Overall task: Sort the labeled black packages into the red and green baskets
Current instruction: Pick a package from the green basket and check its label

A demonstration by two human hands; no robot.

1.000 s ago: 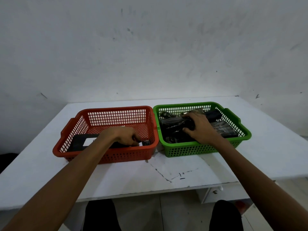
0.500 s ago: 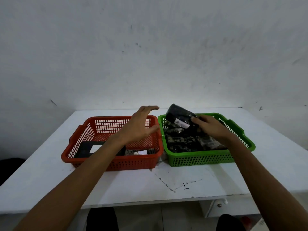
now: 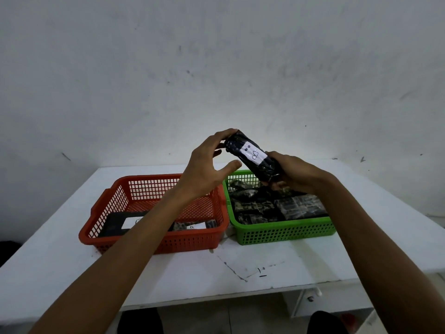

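Observation:
A black wrapped package [image 3: 258, 163] with a white label marked "B" is held up above the baskets. My right hand [image 3: 292, 173] grips its lower end. My left hand [image 3: 207, 165] touches its upper end with the fingertips, thumb spread below. The red basket [image 3: 115, 233] on the left holds two black packages with white labels [image 3: 115, 224]. The green basket [image 3: 286, 231] on the right is filled with several black packages [image 3: 296, 208].
Both baskets stand side by side on a white table [image 3: 60, 259] against a white wall. The tabletop has cracks and pen marks [image 3: 261, 272] near its front edge. A white drawer unit [image 3: 310, 298] sits below on the right.
My right hand has lifted a package out of the green basket and raised it. My left hand has left the red basket and come up to the package's top end.

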